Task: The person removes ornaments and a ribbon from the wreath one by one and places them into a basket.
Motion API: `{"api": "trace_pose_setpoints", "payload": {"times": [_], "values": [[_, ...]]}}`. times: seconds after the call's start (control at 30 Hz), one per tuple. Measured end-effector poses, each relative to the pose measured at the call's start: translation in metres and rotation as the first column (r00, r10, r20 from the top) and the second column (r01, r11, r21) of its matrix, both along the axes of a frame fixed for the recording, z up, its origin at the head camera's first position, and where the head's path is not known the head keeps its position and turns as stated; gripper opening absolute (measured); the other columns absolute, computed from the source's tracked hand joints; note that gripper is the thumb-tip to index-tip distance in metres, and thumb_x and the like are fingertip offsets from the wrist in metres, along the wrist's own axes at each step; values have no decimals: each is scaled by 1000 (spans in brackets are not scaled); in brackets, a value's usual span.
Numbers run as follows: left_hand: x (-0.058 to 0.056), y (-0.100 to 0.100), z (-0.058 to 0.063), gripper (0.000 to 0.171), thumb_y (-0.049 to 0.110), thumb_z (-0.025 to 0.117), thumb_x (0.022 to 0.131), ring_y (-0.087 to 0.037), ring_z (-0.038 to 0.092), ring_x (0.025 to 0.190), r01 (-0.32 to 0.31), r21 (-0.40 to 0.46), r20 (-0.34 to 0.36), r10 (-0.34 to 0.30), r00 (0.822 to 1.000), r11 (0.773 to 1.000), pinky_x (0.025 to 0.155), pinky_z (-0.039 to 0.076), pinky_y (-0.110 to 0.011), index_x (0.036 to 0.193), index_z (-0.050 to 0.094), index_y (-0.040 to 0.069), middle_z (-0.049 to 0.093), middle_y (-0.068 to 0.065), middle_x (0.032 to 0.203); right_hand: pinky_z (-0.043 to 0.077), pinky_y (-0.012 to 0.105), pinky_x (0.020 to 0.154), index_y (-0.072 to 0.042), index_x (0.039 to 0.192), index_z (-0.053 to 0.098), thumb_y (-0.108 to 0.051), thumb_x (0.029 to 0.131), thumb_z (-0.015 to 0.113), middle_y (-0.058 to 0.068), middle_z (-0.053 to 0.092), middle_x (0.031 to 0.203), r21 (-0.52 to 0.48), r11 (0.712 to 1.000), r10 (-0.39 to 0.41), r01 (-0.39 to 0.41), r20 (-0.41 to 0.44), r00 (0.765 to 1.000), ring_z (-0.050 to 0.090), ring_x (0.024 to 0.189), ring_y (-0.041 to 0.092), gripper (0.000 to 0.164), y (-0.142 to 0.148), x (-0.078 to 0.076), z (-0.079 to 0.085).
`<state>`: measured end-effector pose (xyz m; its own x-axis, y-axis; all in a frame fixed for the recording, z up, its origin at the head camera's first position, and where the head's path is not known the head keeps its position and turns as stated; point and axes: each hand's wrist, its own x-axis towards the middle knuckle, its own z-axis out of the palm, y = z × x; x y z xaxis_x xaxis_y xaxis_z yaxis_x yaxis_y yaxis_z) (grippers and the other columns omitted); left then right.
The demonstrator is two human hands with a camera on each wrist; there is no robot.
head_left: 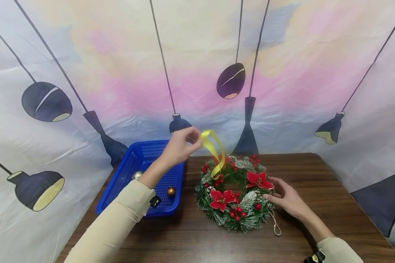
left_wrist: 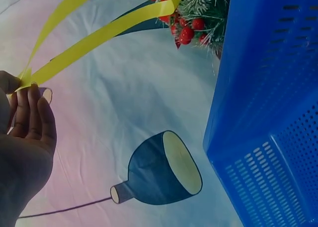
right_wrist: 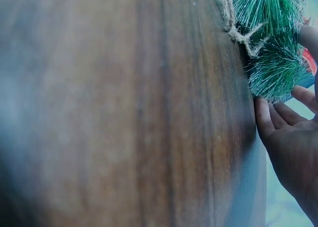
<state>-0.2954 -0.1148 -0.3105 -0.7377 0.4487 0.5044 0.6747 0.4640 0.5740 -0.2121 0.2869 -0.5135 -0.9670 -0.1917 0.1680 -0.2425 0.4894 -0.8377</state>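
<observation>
My left hand (head_left: 183,144) pinches a yellow ribbon (head_left: 210,148) between thumb and fingertips, held up above the table behind the wreath's left side. The ribbon hangs in a loop, its lower end at the wreath's far left part; whether it is tied there I cannot tell. The Christmas wreath (head_left: 249,201) lies on the table, with green frosted needles, red poinsettias and red berries. At its right edge my right hand (head_left: 291,201) holds it, thumb on top and fingers round the outer side. A twine loop (head_left: 276,224) hangs out beside that hand.
Left of the wreath stands a blue plastic basket (head_left: 179,182), partly hidden by my left arm. Inside are a bronze ball (head_left: 171,191) and a silvery ball (head_left: 137,175). Behind the wooden table (head_left: 299,171) hangs a cloth backdrop (head_left: 197,84) printed with lamps.
</observation>
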Motion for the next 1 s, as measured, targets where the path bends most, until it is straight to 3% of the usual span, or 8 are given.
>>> {"api": "trace_pose_setpoints", "payload": {"times": [0.43, 0.67, 1.0], "values": [[-1, -17, 5, 5, 7, 74, 96, -18, 70, 85, -96, 74, -28, 98, 995, 993, 83, 61, -35, 101, 71, 8, 72, -4, 94, 53, 53, 103, -1, 157, 42, -30, 99, 78, 29, 53, 150, 2, 1000, -4, 4, -2, 1000, 58, 132, 48, 73, 1, 0, -1], [-2, -31, 9, 9, 4, 72, 97, -21, 70, 87, -140, 142, -66, 150, 986, 980, 85, 61, -37, 106, 71, 2, 72, -8, 96, 54, 53, 104, -2, 157, 43, -31, 99, 78, 29, 52, 151, 11, 1000, -6, 6, -6, 1000, 57, 133, 48, 74, 0, 0, 1], [-1, -55, 13, 9, 4, 73, 96, -24, 70, 91, -203, 167, -116, 224, 968, 965, 85, 61, -39, 104, 71, 0, 72, -12, 96, 52, 56, 104, -2, 157, 43, -30, 99, 79, 29, 52, 151, -1, 1000, -1, 1, -3, 1000, 56, 134, 49, 73, 0, 0, 1]]}}
